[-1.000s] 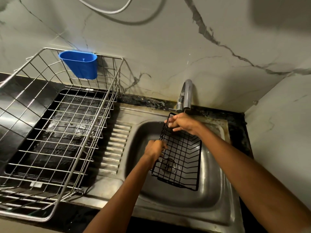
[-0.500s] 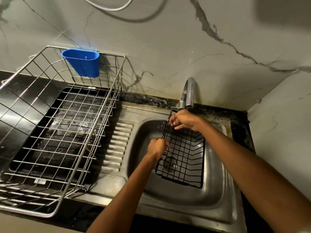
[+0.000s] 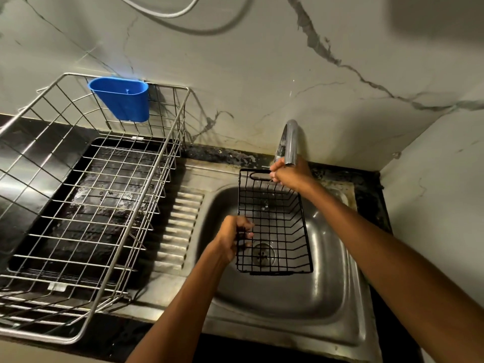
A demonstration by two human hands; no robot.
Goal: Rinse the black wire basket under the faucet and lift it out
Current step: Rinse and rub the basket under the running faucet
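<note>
The black wire basket (image 3: 275, 226) is held over the steel sink (image 3: 327, 297), its open side facing up toward me. My left hand (image 3: 234, 235) grips its left rim near the front. My right hand (image 3: 290, 174) holds the far rim right under the spout of the chrome faucet (image 3: 289, 142). Through the basket's mesh I see the drain (image 3: 263, 254). No clear water stream shows.
A large steel dish rack (image 3: 86, 205) stands on the black counter at the left, with a blue plastic cup holder (image 3: 121, 99) hung on its back rim. A ribbed drainboard (image 3: 180, 224) lies between rack and sink. Marble walls close the back and right.
The basket has turned from tilted on its side to level with its opening up, and its far end has risen toward the faucet. Both hands kept their grip.
</note>
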